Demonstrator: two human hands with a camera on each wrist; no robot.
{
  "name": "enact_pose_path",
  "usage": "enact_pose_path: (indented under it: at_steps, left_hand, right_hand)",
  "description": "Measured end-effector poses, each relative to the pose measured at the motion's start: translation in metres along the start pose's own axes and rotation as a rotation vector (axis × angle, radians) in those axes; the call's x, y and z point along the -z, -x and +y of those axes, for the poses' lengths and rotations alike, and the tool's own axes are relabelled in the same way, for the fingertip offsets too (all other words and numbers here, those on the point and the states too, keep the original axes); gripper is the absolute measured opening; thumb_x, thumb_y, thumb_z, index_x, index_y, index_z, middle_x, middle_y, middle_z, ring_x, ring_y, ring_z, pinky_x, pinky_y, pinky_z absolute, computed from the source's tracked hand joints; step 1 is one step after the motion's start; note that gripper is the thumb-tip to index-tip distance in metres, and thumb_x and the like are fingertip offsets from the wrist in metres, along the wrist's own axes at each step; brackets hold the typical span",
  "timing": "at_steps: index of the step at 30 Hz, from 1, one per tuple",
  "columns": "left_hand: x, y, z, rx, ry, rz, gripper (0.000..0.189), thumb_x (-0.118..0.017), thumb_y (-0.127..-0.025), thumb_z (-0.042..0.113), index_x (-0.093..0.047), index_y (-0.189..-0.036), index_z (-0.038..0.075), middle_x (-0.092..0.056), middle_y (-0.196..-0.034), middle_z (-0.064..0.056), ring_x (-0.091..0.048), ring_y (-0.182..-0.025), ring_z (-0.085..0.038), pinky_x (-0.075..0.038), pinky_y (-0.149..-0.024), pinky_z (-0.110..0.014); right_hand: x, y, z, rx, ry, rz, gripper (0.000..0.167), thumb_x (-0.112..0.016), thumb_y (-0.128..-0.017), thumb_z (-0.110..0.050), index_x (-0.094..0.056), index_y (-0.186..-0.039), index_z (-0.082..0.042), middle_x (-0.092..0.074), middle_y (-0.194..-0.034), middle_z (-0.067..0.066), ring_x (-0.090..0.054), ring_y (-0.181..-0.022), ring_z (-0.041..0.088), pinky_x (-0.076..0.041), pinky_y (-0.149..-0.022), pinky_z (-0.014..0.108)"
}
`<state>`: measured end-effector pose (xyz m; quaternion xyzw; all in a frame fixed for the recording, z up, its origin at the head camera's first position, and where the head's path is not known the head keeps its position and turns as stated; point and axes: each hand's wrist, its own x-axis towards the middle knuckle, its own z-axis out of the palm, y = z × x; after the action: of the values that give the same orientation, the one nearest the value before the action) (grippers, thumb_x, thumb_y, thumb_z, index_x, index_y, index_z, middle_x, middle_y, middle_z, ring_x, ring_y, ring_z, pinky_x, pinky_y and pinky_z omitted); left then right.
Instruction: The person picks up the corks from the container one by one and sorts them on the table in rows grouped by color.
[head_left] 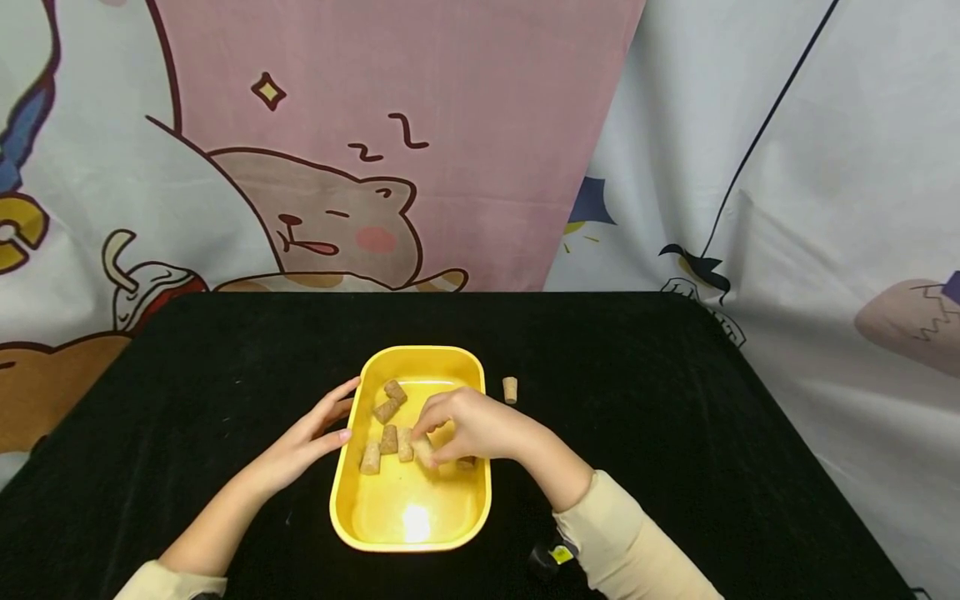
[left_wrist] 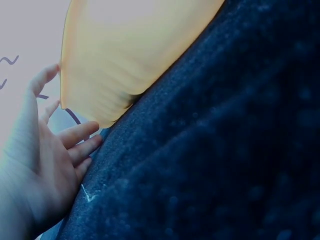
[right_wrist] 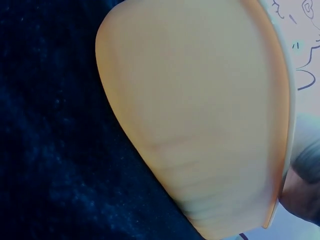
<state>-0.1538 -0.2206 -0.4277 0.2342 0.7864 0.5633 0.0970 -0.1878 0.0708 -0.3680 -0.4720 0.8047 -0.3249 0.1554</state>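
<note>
Eight corks (head_left: 389, 439) can be made out, seven of them inside a yellow tray (head_left: 410, 540) and one loose cork (head_left: 510, 390) on the table (head_left: 660, 433), just beyond the tray's right wall. All are short and stubby, with a matte, finely speckled surface, and a slight taper is seen on several. Their colour is varied: a pale cream-tan is shown by some, a deeper brown by others. Two brown ones are laid end to end at an angle near the tray's left wall, and three are lined up loosely below them. A darker cork (head_left: 466, 462) by the right wall is partly covered by the right hand (head_left: 476, 425).

By that hand's fingers, a pale cork (head_left: 423, 451) is pinched over the middle of the tray, its long side tilted; whether it is touching the tray floor cannot be told. The left hand (head_left: 303, 442) is held with fingers spread and extended against the tray's left side, nothing being gripped. The tray is deep, glossy and round-cornered, and a bright reflection is caught on its floor. The table is covered in black cloth.
</note>
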Motion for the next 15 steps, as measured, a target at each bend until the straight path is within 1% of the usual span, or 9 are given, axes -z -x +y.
enact_pose_path:
  at_steps: [5,12,15]
  left_hand:
    - [0.0,0.0,0.001,0.008,0.001,-0.005,0.061,-0.047,-0.099,0.014,-0.018,-0.153,0.017,-0.028,-0.147,-0.03,-0.029,-0.131,-0.051,-0.041,-0.093,-0.06]
    - [0.0,0.0,0.001,0.015,-0.001,0.002,0.061,-0.047,-0.099,0.014,-0.018,-0.153,0.018,-0.029,-0.147,-0.03,-0.03,-0.131,-0.051,-0.042,-0.093,-0.06]
    - [0.0,0.0,0.002,0.019,-0.002,0.002,0.062,-0.048,-0.099,0.014,-0.018,-0.153,0.018,-0.029,-0.147,-0.03,-0.03,-0.131,-0.051,-0.042,-0.093,-0.06]
  right_hand:
    - [0.004,0.003,-0.006,0.005,-0.022,0.03,0.028,-0.081,-0.078,-0.018,-0.074,-0.104,-0.012,-0.065,-0.1,-0.012,-0.059,-0.095,0.004,-0.048,-0.086,0.021]
    - [0.019,0.012,-0.016,0.037,-0.016,0.136,0.028,-0.082,-0.076,-0.019,-0.073,-0.101,-0.011,-0.066,-0.098,-0.008,-0.063,-0.092,0.017,-0.052,-0.082,0.03]
    - [0.028,0.018,-0.016,0.046,0.0,0.19,0.028,-0.083,-0.075,-0.017,-0.072,-0.1,-0.01,-0.066,-0.098,-0.007,-0.062,-0.09,0.013,-0.053,-0.081,0.03]
